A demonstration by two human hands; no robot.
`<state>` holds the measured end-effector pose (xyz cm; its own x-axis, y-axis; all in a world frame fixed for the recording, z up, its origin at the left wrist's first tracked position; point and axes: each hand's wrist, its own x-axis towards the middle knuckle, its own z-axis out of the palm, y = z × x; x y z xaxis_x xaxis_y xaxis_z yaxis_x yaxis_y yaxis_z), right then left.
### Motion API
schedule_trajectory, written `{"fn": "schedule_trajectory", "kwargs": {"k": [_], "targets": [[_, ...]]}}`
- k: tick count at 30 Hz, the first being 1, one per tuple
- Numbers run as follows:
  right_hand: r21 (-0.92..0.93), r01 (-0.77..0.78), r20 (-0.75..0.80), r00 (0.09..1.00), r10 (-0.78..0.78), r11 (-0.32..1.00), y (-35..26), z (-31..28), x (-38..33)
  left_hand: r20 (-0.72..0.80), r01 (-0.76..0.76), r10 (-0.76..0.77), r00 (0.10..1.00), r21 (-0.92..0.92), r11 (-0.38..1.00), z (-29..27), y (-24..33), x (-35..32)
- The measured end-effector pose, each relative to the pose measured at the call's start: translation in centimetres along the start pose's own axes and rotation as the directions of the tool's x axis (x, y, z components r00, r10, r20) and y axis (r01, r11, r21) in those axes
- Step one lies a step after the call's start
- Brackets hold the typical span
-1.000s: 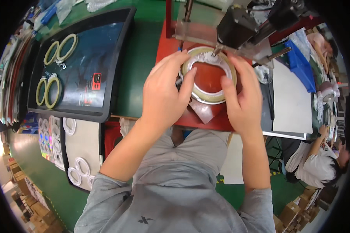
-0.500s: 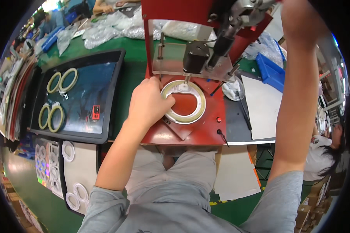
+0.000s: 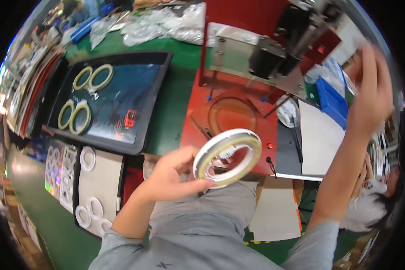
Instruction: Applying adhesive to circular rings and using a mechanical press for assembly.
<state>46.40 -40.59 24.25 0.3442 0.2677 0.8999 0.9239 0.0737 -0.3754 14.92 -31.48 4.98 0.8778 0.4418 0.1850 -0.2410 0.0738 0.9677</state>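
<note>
My left hand (image 3: 168, 177) grips the near left side of a round ring (image 3: 222, 140), white with a yellowish band, its thumb and fingers closed around the rim. The ring is tilted in the air above the near edge of a red press (image 3: 194, 135). A bare round seat (image 3: 231, 116) shows on the press base behind it. Over the seat hang a clear plate (image 3: 234, 55) and a black block (image 3: 266, 58). My right hand (image 3: 371, 90) is raised at the far right, beside the press's lever mechanism, fingers stretched out and somewhat blurred, holding nothing visible.
Left of the press, a black-rimmed tray (image 3: 154, 105) carries several yellowish rings and a small red item (image 3: 130, 118). White rings (image 3: 88, 159) lie on a lower board. On the right are a dish (image 3: 287, 112), a black tool (image 3: 297, 144) and a blue bin (image 3: 332, 102).
My left hand has lifted the ring from the press seat and brought it nearer, tilting it. My right hand has come down from above and opened. The view has shifted left.
</note>
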Motion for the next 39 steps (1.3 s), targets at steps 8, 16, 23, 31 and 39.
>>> {"fn": "schedule_trajectory", "kwargs": {"k": [8, 16, 23, 31, 39], "targets": [[0.084, -0.974, 0.930, 0.152, 0.334, 0.211, -0.5, -6.4, -22.5, -0.102, 0.050, -0.096, 0.990, -0.377, 0.925, 4.8, -3.3, -1.4], [0.466, -0.880, 0.305, 0.252, 0.918, 0.087, 19.0, -18.2, -24.0, -0.053, 0.446, -0.450, 0.891, -0.079, 0.892, -1.1, -9.5, -6.7], [0.522, -0.794, 0.552, 0.035, 0.833, -0.312, 36.6, -32.9, -22.7, -0.991, 0.731, -0.093, 0.095, 0.006, 0.682, -17.9, -15.1, -19.7], [0.497, -0.859, 0.532, 0.412, 0.740, 0.121, 21.2, -19.0, -22.3, -0.978, 0.984, 0.147, -0.150, -0.162, -0.073, -20.3, -18.0, -40.0], [0.070, -0.873, 0.778, 0.351, 0.521, 0.482, 3.3, -10.7, -20.8, -0.951, 0.822, -0.287, 0.115, -0.072, 0.566, -19.6, -5.7, -27.8]]}}
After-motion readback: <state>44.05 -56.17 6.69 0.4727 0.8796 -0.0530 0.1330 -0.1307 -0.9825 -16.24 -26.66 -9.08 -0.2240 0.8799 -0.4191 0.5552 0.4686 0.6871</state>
